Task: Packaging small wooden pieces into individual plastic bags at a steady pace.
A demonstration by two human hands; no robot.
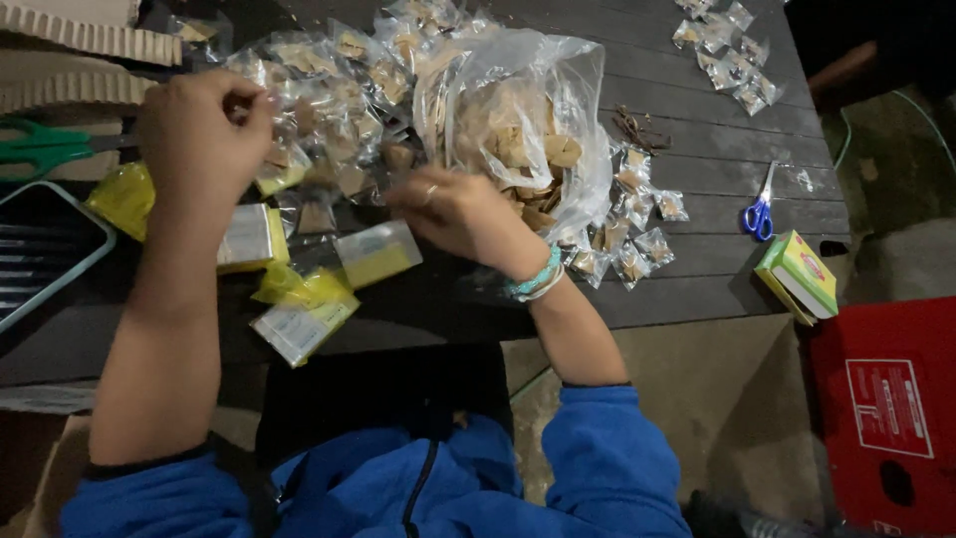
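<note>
Packing small snack packets at a dark slatted table, with plenty left to do.

My left hand [199, 130] is curled shut at the heap of clear packets [319, 110], though I cannot tell what it pinches. Yellow boxes [299, 299] lie below it. My right hand [453, 211] reaches half closed at the mouth of the big bag [528, 110], full of loose pieces. Filled packets [627, 229] sit beside it, more [727, 50] far right, near blue scissors [760, 209].

small packets [319, 110] left of open bag [523, 130], scissors [761, 209] far right
</note>
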